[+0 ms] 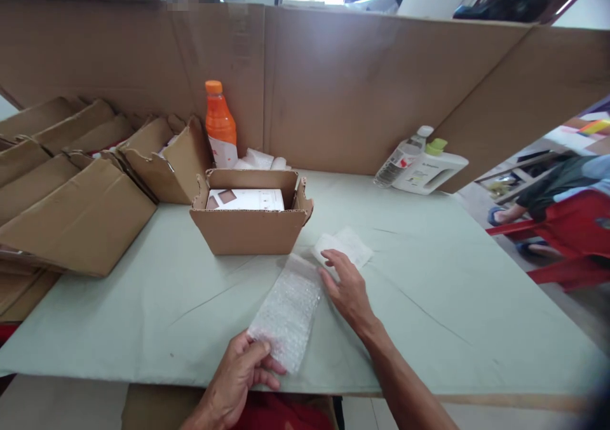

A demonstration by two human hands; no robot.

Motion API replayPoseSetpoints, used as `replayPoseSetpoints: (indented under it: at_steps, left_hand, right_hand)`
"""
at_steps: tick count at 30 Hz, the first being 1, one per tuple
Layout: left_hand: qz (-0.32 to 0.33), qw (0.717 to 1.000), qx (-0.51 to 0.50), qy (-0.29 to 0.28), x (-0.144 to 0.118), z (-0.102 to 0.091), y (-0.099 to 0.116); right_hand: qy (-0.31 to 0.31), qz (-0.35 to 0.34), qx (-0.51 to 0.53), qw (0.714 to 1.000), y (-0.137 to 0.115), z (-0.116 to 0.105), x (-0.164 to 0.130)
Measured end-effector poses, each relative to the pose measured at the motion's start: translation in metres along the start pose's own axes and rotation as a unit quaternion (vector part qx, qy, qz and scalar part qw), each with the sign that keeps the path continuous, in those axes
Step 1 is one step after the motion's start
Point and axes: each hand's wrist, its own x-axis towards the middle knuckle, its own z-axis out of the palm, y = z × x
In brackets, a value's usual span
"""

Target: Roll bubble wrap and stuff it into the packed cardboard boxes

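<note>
Low on the desk (pixel 452 277), near the middle of its front edge, the left hand (pixel 243 366) pinches the bottom corner of a bubble-wrap bag (pixel 288 315), thumb on top and fingers beneath. The bag is clear, flat and oblong, with a shiny, bumpy surface, and slants away to the right. Just beside its right side, the right hand (pixel 347 287) holds nothing, fingers loosely spread, in front of some thin white wrapping (pixel 357 246).

Along the left edge, open cardboard boxes (pixel 81 217) crowd together, a smaller one (pixel 185 173) by the back edge. Next come an orange bottle (pixel 220 122) and crumpled white packets (pixel 260 160). In front of these, an open carton (pixel 250 232) holding a white box (pixel 248 200) sits just beyond the bag's far end, blocking that side. At the back right corner, a clear bottle (pixel 400 160) leans against a white jug (pixel 424 173) with a green cap.
</note>
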Motion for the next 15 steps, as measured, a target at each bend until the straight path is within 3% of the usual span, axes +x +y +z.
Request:
replayPoseSetpoints:
  at_steps: [3, 7, 11, 15]
  left_hand:
    - [-0.011, 1.000, 0.002, -0.028, 0.004, 0.002, 0.000]
    - [-0.014, 0.999, 0.006, -0.030, 0.007, 0.001, 0.001]
    - [-0.011, 1.000, 0.020, -0.006, 0.008, 0.004, 0.001]
    - [0.010, 1.000, -0.003, -0.025, 0.005, 0.006, 0.006]
  right_hand:
    - [0.035, 0.021, -0.056, 0.998, 0.024, -0.012, 0.008]
    - [-0.027, 0.115, -0.124, 0.985, 0.048, -0.015, 0.021]
    - [-0.044, 0.156, -0.075, 0.984, 0.053, -0.009, 0.029]
    - [-0.022, 0.159, -0.021, 0.987, 0.045, -0.017, 0.029]
